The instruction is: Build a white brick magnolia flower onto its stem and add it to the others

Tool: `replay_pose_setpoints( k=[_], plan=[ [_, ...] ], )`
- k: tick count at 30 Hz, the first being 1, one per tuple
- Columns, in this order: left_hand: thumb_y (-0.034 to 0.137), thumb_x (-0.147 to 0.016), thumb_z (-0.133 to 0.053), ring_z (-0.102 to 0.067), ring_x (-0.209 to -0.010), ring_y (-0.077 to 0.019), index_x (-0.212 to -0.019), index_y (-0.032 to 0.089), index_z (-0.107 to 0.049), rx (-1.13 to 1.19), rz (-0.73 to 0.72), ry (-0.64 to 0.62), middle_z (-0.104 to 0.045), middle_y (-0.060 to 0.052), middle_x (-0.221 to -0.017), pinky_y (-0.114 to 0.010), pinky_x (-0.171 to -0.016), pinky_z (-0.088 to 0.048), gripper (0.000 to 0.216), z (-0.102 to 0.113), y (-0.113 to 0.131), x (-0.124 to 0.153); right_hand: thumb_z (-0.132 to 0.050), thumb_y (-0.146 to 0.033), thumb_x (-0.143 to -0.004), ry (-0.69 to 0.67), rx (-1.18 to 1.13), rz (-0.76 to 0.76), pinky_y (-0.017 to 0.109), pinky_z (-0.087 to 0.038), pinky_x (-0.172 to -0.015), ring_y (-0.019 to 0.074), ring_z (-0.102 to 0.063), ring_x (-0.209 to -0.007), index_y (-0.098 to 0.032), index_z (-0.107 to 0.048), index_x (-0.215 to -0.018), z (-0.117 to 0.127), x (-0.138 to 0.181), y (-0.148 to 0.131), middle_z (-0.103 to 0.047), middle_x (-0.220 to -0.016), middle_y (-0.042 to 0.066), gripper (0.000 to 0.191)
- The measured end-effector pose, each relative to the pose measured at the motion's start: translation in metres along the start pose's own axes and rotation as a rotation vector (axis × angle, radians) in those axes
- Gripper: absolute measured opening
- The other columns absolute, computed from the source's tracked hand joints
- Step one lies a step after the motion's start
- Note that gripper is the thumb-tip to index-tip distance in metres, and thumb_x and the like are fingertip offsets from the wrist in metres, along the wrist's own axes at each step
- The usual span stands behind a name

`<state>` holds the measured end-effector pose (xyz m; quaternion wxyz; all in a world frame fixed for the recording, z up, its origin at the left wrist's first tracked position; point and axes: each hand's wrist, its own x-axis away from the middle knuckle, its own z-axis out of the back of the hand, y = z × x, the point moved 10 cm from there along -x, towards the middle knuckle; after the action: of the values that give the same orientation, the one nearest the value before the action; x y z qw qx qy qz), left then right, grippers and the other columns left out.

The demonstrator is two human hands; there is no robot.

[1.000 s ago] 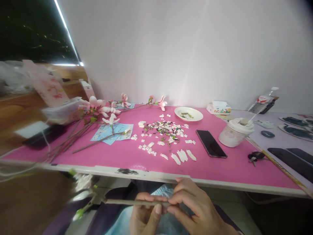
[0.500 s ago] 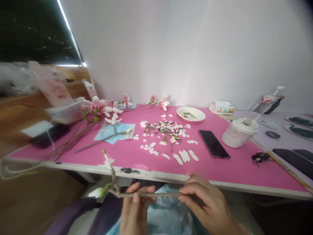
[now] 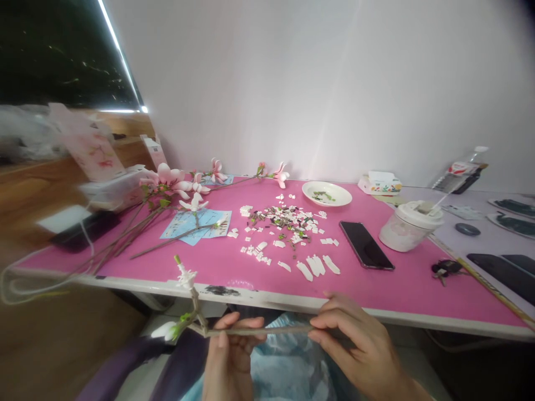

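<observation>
Branch [image 3: 254,331] | thin, brown, white-budded, forked | left hand [image 3: 229,356], right hand [image 3: 359,345] | fingers [image 3: 330,320] clamped on it

Bright light leaves a pale glare streak [image 3: 334,94] on the wall [image 3: 418,94] above the right hand [image 3: 359,340]. Far left of the left hand [image 3: 229,359], everything smears into blur.

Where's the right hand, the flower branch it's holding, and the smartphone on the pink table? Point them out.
right hand [image 3: 359,345], head view, back of the hand
flower branch [image 3: 288,330], head view, bare stem between the hands
smartphone [image 3: 365,245], head view, dark screen
</observation>
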<state>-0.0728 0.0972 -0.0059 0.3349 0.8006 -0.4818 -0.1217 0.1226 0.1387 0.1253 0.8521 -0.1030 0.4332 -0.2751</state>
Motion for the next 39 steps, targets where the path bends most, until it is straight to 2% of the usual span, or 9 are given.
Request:
replay_pose_setpoints(
  k=[7,13,21,24,30,39],
  plan=[
    [0.043,-0.085,-0.079,-0.078,-0.068,-0.0197,-0.099,0.024,-0.077,-0.006,-0.023,0.007,-0.085,-0.009,-0.085,-0.026,-0.069,-0.062,0.024,-0.003,-0.001,0.004,-0.067,-0.011,-0.093,0.003,0.001,0.004,0.031,-0.055,-0.076,0.0151,-0.066,-0.07,-0.019,-0.065,-0.089,0.0,0.0,0.0,-0.066,-0.077,0.001,0.008],
    [0.042,-0.083,-0.082,-0.078,-0.069,-0.0203,-0.102,0.023,-0.075,-0.025,-0.021,0.028,-0.085,-0.009,-0.084,-0.027,-0.069,-0.064,0.027,-0.003,-0.003,0.006,-0.066,-0.011,-0.093,-0.004,-0.007,0.0,0.028,-0.053,-0.065,0.0155,-0.066,-0.068,-0.019,-0.064,-0.089,-0.001,-0.002,-0.003,-0.066,-0.076,0.002,0.009],
    [0.042,-0.082,-0.083,-0.077,-0.068,-0.0182,-0.105,0.024,-0.072,-0.072,0.003,0.019,-0.085,-0.007,-0.085,-0.024,-0.07,-0.061,0.031,-0.007,-0.008,0.012,-0.066,-0.01,-0.091,0.003,0.004,0.022,0.033,-0.057,-0.083,0.0145,-0.066,-0.067,-0.018,-0.065,-0.087,0.0,-0.004,-0.009,-0.066,-0.074,0.001,0.01],
    [0.042,-0.082,-0.083,-0.077,-0.068,-0.0177,-0.105,0.024,-0.071,-0.076,0.002,0.019,-0.085,-0.007,-0.085,-0.024,-0.071,-0.061,0.032,-0.006,-0.008,0.012,-0.066,-0.009,-0.09,-0.001,0.0,0.022,0.032,-0.058,-0.081,0.0147,-0.066,-0.067,-0.018,-0.065,-0.087,-0.001,-0.004,-0.01,-0.066,-0.074,0.001,0.01],
    [0.042,-0.079,-0.086,-0.076,-0.068,-0.0185,-0.104,0.024,-0.071,-0.083,0.018,-0.005,-0.085,-0.005,-0.084,-0.026,-0.07,-0.061,0.035,-0.013,-0.011,0.015,-0.066,-0.01,-0.091,-0.01,-0.02,0.011,0.029,-0.055,-0.066,0.0159,-0.065,-0.067,-0.019,-0.064,-0.086,-0.006,-0.002,-0.011,-0.065,-0.074,0.002,0.01],
    [0.042,-0.078,-0.087,-0.075,-0.067,-0.0178,-0.102,0.024,-0.07,-0.102,0.029,0.008,-0.084,-0.004,-0.081,-0.026,-0.069,-0.06,0.034,-0.017,-0.01,0.02,-0.066,-0.009,-0.09,-0.019,-0.053,0.014,0.031,-0.054,-0.065,0.0166,-0.064,-0.067,-0.018,-0.064,-0.087,-0.007,-0.001,-0.013,-0.065,-0.074,0.002,0.01]
  ],
)
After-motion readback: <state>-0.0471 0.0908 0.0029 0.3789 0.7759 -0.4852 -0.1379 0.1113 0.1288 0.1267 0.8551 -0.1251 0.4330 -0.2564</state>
